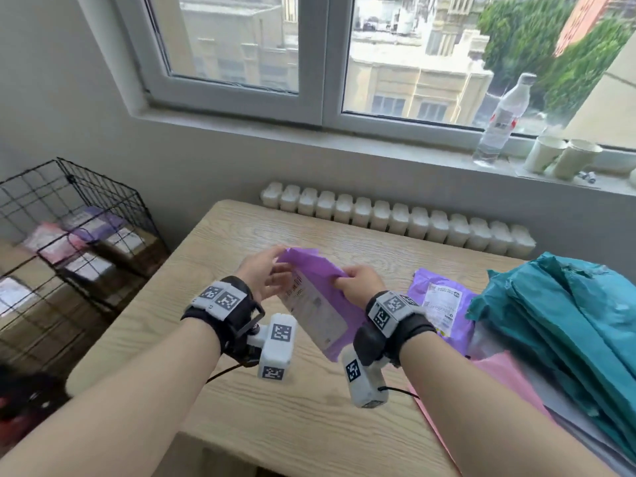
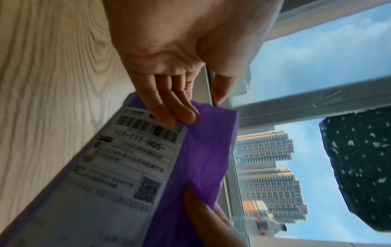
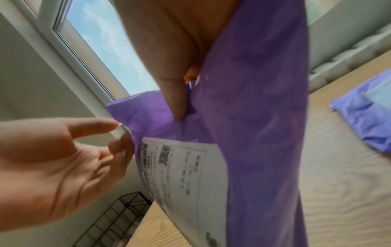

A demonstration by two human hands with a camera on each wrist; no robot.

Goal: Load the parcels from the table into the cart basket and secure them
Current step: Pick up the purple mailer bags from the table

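Note:
Over the wooden table (image 1: 275,425) I hold a purple parcel (image 1: 320,311) with a white shipping label, tilted up off the surface. My right hand (image 1: 358,280) grips its upper right edge, the thumb (image 3: 175,100) pressing into the plastic (image 3: 253,117). With straight fingers, my left hand (image 1: 265,270) touches the label's top corner (image 2: 148,133); the thumb stands apart. The black wire cart basket (image 1: 86,201) stands to the left of the table and holds pink and purple parcels and brown boxes.
On the table's right side lie another purple parcel (image 1: 437,304), a stack of teal parcels (image 1: 568,311) and a pink one (image 1: 499,383). A radiator (image 1: 395,218) runs behind the table. A bottle (image 1: 502,122) and paper cups (image 1: 564,156) stand on the windowsill.

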